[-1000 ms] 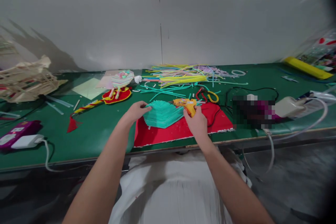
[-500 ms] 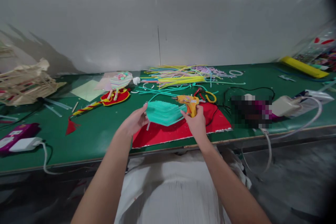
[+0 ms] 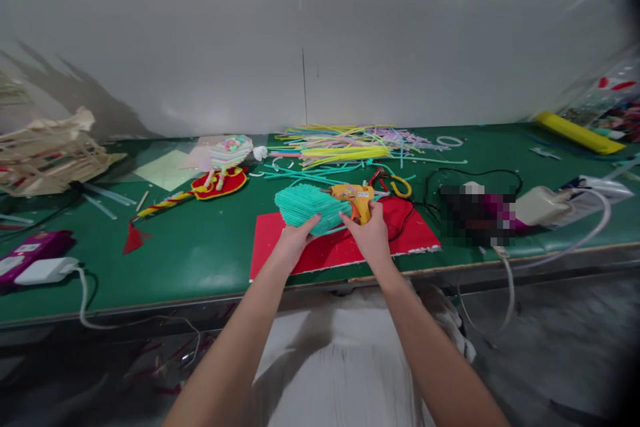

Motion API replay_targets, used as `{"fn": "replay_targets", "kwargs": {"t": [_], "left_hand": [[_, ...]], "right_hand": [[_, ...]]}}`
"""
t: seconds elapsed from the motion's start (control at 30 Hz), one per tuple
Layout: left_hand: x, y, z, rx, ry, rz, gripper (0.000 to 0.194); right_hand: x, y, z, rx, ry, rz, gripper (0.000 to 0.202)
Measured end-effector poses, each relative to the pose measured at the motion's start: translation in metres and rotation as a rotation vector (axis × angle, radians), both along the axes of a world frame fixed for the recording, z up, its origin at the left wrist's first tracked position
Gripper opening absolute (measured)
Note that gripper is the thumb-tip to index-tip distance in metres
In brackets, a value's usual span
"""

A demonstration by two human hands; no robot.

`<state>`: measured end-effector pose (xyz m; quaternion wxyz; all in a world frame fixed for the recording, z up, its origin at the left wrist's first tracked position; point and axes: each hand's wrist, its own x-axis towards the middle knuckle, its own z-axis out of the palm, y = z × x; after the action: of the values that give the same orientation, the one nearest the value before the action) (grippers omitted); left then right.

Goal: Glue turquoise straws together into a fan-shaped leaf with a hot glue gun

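Note:
My left hand pinches the lower edge of a turquoise panel built from rows of fuzzy pipe cleaners. In my right hand is a yellow hot glue gun, its nozzle pointing left over the panel's upper right part. The right thumb and fingertips sit close to the panel's right edge; whether they touch it I cannot tell. Beneath both hands lies a red board. Just behind the glue gun are scissors with a yellow handle.
Loose pipe cleaners in several colours lie along the back. A striped figure and a red-and-yellow ornament with a tassel are at left. A wooden-stick model stands far left. Power strips with cables flank the work area.
My left hand has shifted from the panel's left end to its lower edge, and the panel has turned and moved slightly left. The glue gun's nozzle now reaches over the panel.

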<state>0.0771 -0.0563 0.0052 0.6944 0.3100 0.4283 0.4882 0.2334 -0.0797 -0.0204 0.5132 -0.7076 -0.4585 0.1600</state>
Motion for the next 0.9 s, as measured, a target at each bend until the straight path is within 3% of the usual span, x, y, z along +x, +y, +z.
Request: {"fn": "replay_targets", "kwargs": {"t": [0.17, 0.47, 0.67, 0.9], "left_hand": [[-0.001, 0.003, 0.001, 0.026, 0.094, 0.017, 0.044], [-0.015, 0.009, -0.005, -0.042, -0.223, 0.194, 0.040], [-0.017, 0.010, -0.007, -0.036, -0.283, 0.120, 0.043], [-0.017, 0.008, -0.004, -0.064, -0.244, 0.124, 0.033]], "right_hand": [[-0.001, -0.003, 0.004, 0.037, 0.042, 0.002, 0.058], [-0.004, -0.008, 0.006, 0.104, 0.057, 0.024, 0.047], [-0.006, -0.012, 0.002, 0.356, 0.227, 0.263, 0.038], [-0.006, -0.013, 0.003, 0.225, 0.142, 0.298, 0.041]]}}
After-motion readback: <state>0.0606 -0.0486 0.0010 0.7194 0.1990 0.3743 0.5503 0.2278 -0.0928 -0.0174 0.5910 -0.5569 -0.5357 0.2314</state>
